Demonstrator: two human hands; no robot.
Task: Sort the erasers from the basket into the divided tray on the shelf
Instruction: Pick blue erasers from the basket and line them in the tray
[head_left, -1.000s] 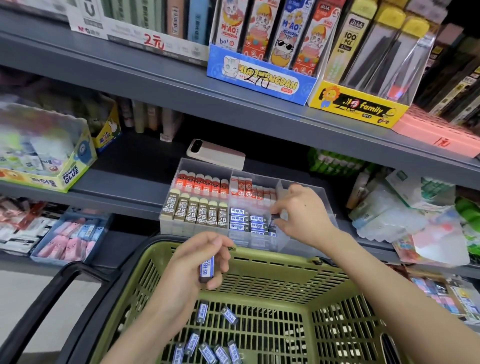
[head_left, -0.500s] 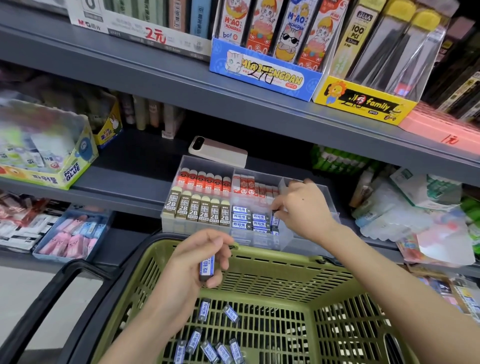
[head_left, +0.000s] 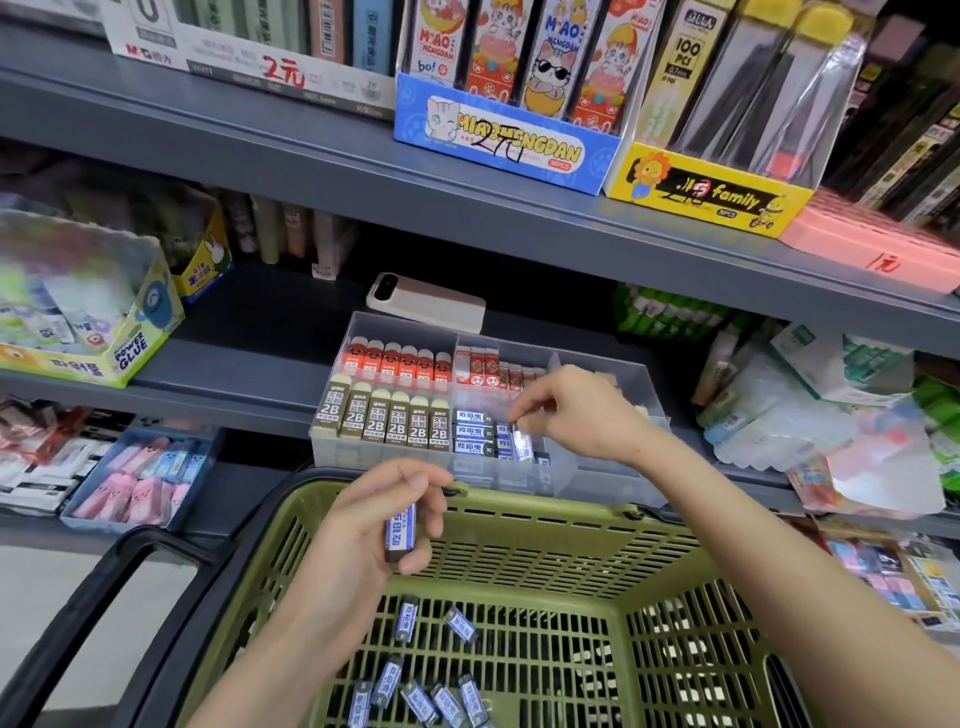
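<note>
Head view: your right hand (head_left: 576, 415) is nearer the divided tray (head_left: 636, 400), pinching a blue eraser (head_left: 521, 444) by its top end, long axis nearly upright, hanging below the fingertips over the front middle compartment (the blue rows (head_left: 474, 432) there lie crosswise). Your left hand (head_left: 374, 525) grips a second eraser (head_left: 400, 532) upright above the far rim of the basket (head_left: 519, 512).

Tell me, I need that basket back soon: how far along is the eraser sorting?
Partway. Done: stacked blue erasers sit in a front compartment of the divided tray. In hand: the right hand pinches one eraser over that compartment; the left hand holds a second eraser above the basket. Left: several loose erasers on the basket floor.
</note>
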